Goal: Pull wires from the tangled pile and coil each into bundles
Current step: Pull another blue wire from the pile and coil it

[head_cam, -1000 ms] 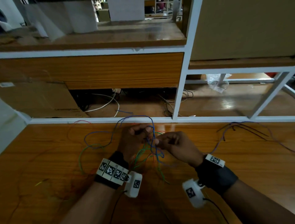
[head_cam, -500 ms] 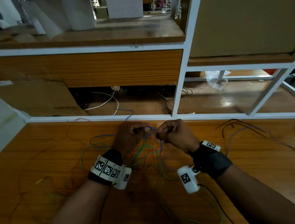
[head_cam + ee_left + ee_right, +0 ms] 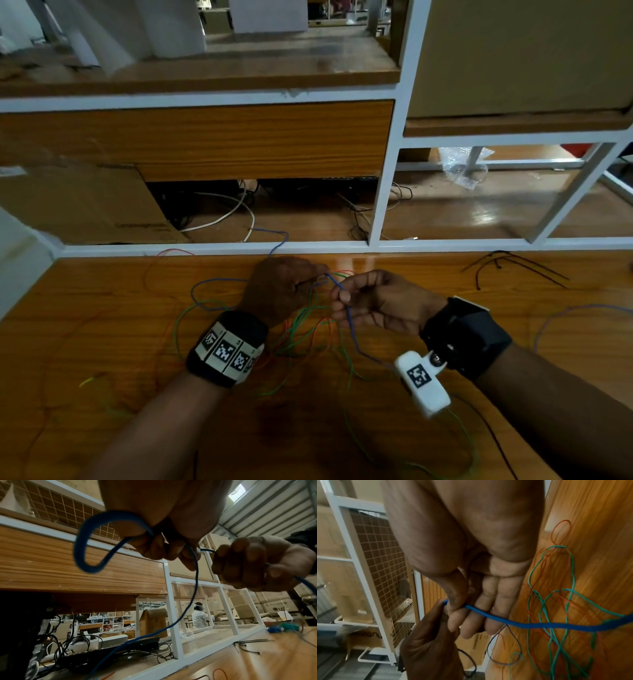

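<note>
Pinching blue wire (image 3: 349, 318) between thumb and fingers, right hand (image 3: 380, 305); left hand (image 3: 281, 287) grips loop of same wire. Hands drawn closer than second ago, big loop over them gone: coil starting. Green/orange tangled pile (image 3: 308, 335) underneath on table (image 3: 102, 342).

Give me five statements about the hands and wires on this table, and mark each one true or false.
1. Both hands hold the blue wire. True.
2. The left hand lies flat and open on the table. False: its fingers are curled round the wire, with a blue loop hanging from them.
3. Green wires and orange wires lie tangled below the hands. True.
4. The right hand grips a black cable tie. False: the black cable ties lie untouched at the far right.
5. The blue wire is already coiled into a bundle. False: it trails loose.
</note>
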Tool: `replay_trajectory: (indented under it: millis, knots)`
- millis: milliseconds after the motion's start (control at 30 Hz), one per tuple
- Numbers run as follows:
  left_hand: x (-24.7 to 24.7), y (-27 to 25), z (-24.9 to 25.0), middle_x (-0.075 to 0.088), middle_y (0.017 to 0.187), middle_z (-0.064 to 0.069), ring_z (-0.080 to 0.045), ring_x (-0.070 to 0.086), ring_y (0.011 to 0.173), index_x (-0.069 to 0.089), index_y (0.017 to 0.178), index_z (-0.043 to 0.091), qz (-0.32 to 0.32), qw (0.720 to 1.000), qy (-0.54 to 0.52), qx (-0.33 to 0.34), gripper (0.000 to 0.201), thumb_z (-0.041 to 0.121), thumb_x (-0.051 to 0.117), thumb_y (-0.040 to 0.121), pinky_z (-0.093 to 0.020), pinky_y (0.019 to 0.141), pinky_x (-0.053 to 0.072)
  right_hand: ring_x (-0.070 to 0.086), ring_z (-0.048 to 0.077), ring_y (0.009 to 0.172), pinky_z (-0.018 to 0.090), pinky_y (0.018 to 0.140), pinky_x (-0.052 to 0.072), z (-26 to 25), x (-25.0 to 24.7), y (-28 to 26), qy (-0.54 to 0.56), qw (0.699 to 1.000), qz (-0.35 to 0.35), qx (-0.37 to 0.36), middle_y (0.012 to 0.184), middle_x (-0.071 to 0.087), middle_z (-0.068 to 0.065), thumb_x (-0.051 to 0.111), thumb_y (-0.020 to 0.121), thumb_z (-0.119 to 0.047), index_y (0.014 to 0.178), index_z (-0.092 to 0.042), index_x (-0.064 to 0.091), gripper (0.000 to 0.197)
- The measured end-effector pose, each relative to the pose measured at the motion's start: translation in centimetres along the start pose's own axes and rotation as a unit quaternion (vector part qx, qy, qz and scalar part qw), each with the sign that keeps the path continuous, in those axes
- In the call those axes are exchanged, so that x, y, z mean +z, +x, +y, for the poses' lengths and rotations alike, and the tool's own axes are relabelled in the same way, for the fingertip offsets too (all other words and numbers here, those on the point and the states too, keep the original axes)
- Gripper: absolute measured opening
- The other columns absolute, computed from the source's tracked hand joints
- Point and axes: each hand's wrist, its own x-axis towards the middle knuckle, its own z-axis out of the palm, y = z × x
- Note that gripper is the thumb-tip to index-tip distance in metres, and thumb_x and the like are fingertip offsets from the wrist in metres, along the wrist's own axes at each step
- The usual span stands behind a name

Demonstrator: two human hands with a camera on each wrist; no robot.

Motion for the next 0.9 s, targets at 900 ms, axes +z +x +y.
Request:
replay_trajectory:
  millis: [900]
  knots:
    - [-1.4,-6.4,-4.5,0.075,0.087,-0.004,-0.029,0.067,0.084,0.079,0.094,0.024,-0.079,0.966,0.093,-0.227,0.053,0.062,0.046,0.076,-0.039,0.076,0.054,0.071,0.022,0.074,0.032,0.061,0.056,1.0,-3.7,-3.7,-0.714,0.634,0.278,-0.105,0.081,0.078,-0.006,0.076,0.078,-0.021,0.093,-0.035,0.08,0.021]
